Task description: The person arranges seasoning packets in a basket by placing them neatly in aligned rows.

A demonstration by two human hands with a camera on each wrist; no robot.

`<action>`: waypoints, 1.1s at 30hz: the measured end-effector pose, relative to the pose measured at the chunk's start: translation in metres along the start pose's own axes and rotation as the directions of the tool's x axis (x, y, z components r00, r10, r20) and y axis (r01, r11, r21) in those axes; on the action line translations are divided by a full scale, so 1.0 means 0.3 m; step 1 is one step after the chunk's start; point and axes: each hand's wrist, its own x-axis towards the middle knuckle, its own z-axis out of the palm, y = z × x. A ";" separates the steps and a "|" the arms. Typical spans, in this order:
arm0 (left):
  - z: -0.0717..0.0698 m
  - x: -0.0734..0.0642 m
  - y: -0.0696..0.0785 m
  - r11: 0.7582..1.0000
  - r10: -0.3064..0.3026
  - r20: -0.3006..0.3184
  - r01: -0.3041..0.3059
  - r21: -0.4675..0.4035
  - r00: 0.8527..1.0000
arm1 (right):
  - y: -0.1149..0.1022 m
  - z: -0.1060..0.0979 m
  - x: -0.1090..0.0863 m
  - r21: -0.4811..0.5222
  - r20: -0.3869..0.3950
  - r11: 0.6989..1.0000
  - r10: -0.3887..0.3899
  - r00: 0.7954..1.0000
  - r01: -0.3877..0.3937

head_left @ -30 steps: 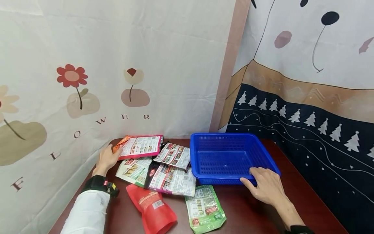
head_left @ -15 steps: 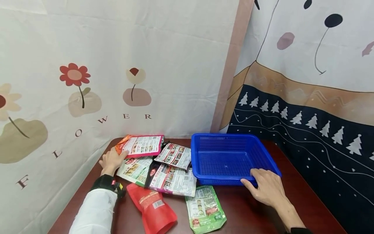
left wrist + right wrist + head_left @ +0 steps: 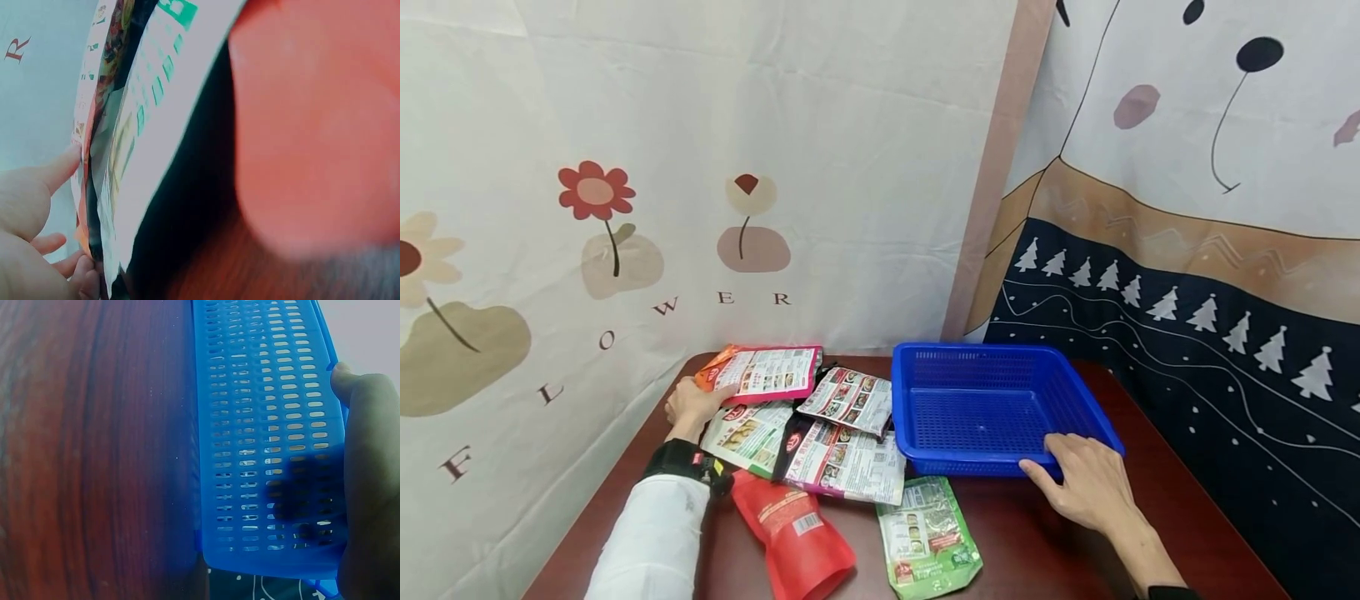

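Observation:
At the back left of the table, my left hand [image 3: 692, 407] holds the left edge of a pink-edged food pouch [image 3: 778, 372] with an orange corner. Its thumb [image 3: 65, 167] lies on the printed face in the left wrist view, and the other fingers curl at the pouch's edge. This pouch lies on top of a green-and-white pouch [image 3: 748, 435]. My right hand [image 3: 1086, 482] grips the near rim of a blue plastic basket [image 3: 904, 417], fingers reaching inside and thumb at the rim. No pouch shows inside the basket.
Right of the held pouch lie a dark-edged pouch [image 3: 848, 402] and a purple-edged pouch [image 3: 846, 463], overlapping. A red pouch [image 3: 801, 533] and a green pouch [image 3: 928, 537] lie nearer on the brown table [image 3: 1007, 542]. Printed cloths [image 3: 865, 167] stand close behind and at the right.
My left hand has shifted slightly right and farther onto the pouch's left edge, its thumb now over the printed face. The right hand keeps its grip on the basket.

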 end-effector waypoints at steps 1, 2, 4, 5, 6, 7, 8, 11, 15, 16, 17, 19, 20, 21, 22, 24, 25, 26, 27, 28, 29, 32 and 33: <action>0.003 0.002 0.003 1.000 -0.008 0.000 0.008 -0.001 1.000 | 0.000 -0.001 0.000 -0.001 0.001 1.000 -0.001 1.000 0.001; 0.007 0.004 0.005 1.000 -0.012 0.002 0.012 -0.002 1.000 | 0.000 -0.002 0.000 -0.002 0.001 1.000 -0.001 1.000 0.001; 0.016 0.008 0.008 1.000 -0.010 -0.001 0.010 -0.008 1.000 | 0.000 -0.003 0.001 -0.003 -0.003 1.000 -0.002 1.000 0.002; 0.019 0.008 0.009 1.000 -0.004 -0.003 0.004 -0.011 1.000 | 0.000 -0.004 0.001 -0.003 -0.006 1.000 -0.004 1.000 0.004; 0.021 0.008 0.012 1.000 0.004 -0.005 -0.004 -0.015 1.000 | 0.000 -0.005 0.001 -0.003 -0.009 1.000 -0.004 1.000 0.004; 0.023 0.007 0.015 1.000 0.008 -0.007 -0.008 -0.024 1.000 | 0.001 -0.006 0.001 -0.005 -0.011 1.000 -0.005 1.000 0.005; 0.025 0.005 0.018 0.999 0.006 -0.005 -0.007 -0.041 1.000 | 0.001 -0.006 0.001 -0.004 -0.013 1.000 -0.006 1.000 0.006; 0.022 0.002 0.032 0.995 -0.022 -0.008 0.021 -0.095 1.000 | 0.002 -0.006 0.002 -0.006 -0.016 1.000 -0.009 1.000 0.008; 0.010 -0.002 0.047 0.991 -0.084 -0.008 0.083 -0.109 0.996 | 0.002 -0.004 0.003 -0.002 -0.013 1.000 -0.009 1.000 0.009; 0.006 -0.004 0.049 0.991 -0.094 -0.004 0.093 -0.095 0.996 | 0.001 -0.004 0.003 -0.001 -0.012 1.000 -0.009 1.000 0.009; 0.001 -0.004 0.050 0.992 -0.098 0.003 0.098 -0.077 0.995 | 0.001 -0.003 0.003 -0.001 -0.010 1.000 -0.008 1.000 0.008; -0.008 -0.003 0.053 0.994 -0.103 0.019 0.103 -0.033 0.995 | 0.000 -0.003 0.003 -0.001 -0.005 1.000 -0.003 1.000 0.003; -0.012 -0.002 0.056 0.994 -0.105 0.027 0.105 -0.015 0.994 | 0.000 -0.005 0.003 -0.003 -0.002 1.000 -0.001 1.000 0.001; -0.014 -0.002 0.059 0.994 -0.105 0.035 0.105 -0.006 0.994 | -0.001 -0.006 0.003 -0.004 0.000 1.000 0.001 1.000 -0.001; -0.015 -0.002 0.062 0.994 -0.108 0.039 0.108 -0.003 0.993 | -0.001 -0.006 0.004 -0.004 0.002 1.000 0.003 1.000 -0.003; -0.013 0.003 0.064 0.992 -0.123 0.035 0.123 -0.012 0.992 | -0.003 -0.007 0.004 -0.006 0.005 1.000 0.005 1.000 -0.005; -0.011 0.003 0.065 0.990 -0.134 0.031 0.135 -0.031 0.990 | -0.003 -0.007 0.005 -0.005 0.007 1.000 0.005 1.000 -0.005; -0.008 0.007 0.063 0.987 -0.145 0.028 0.146 -0.059 0.989 | -0.004 -0.007 0.005 -0.004 0.008 1.000 0.004 1.000 -0.004; -0.007 0.008 0.062 0.983 -0.158 0.027 0.160 -0.091 0.987 | -0.004 -0.006 0.005 -0.004 0.009 1.000 0.004 1.000 -0.004; -0.006 0.010 0.060 0.977 -0.172 0.025 0.174 -0.123 0.985 | -0.004 -0.006 0.005 -0.005 0.011 1.000 0.006 1.000 -0.006; -0.005 0.014 0.059 0.971 -0.183 0.023 0.184 -0.152 0.983 | -0.004 -0.007 0.004 -0.005 0.013 1.000 0.007 1.000 -0.007; -0.004 0.015 0.060 0.962 -0.187 0.020 0.188 -0.200 0.982 | -0.004 -0.008 0.004 -0.003 0.018 1.000 0.012 1.000 -0.012; -0.005 0.012 0.062 0.965 -0.177 0.022 0.178 -0.192 0.984 | -0.004 -0.009 0.005 -0.002 0.019 1.000 0.014 1.000 -0.014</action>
